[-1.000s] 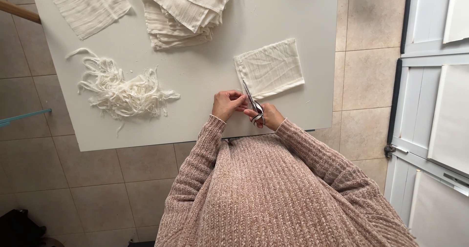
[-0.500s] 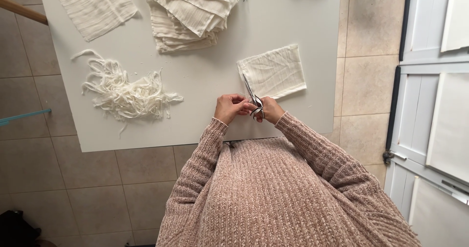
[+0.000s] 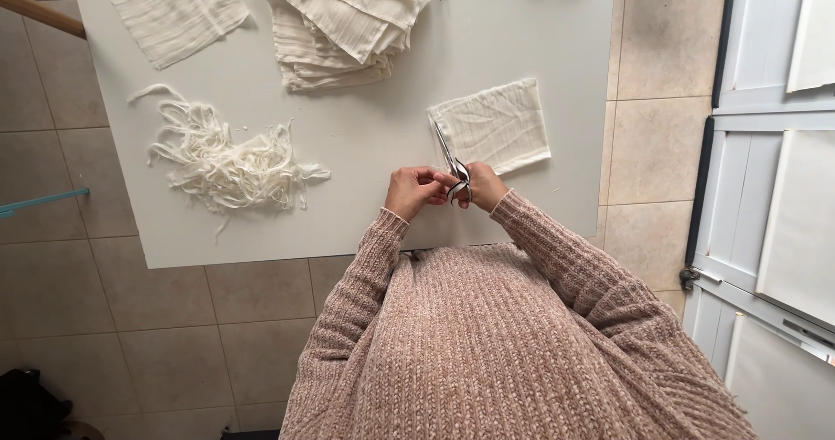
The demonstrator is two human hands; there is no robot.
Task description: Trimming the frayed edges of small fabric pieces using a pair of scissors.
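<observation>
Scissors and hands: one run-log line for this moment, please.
right hand: grips scissors | left hand: at scissors handles | blades: along cloth square left edge | strips pile: apart, left

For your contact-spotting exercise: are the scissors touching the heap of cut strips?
Apart. The head view shows bare table between the scissors in the right hand and the heap of strips.

No packages, labels, signs, screens.
</observation>
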